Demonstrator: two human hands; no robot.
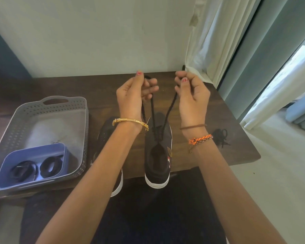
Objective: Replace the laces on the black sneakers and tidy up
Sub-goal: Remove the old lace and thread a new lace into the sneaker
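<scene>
Both hands are raised over the dark wooden table (218, 106), each gripping one end of the black lace (171, 107) that runs down to the upper eyelets of the right sneaker (157, 155). The left hand (130, 95) pinches its end between thumb and curled fingers, and the right hand (192, 95) has its fingers closed around the other end, so the two strands rise taut in a narrow V. That sneaker stands near the front edge of the table, its long axis running straight away from the person, white-soled heel towards them and just past the edge, toe towards the wall. The left sneaker (104, 138) lies just beside it, roughly parallel and mostly hidden under the left forearm, so I cannot tell whether it is laced. My guess is that the lacing of the right shoe is close to finished, with tightening and tying to come. A loose tangle of black lace (220, 136) sits on the table to the right, apparently an old one waiting to be cleared. In the grey perforated basket (42, 110) on the left, a blue tray (33, 154) holds two coiled black laces (37, 169), so the tidying remains undone.
</scene>
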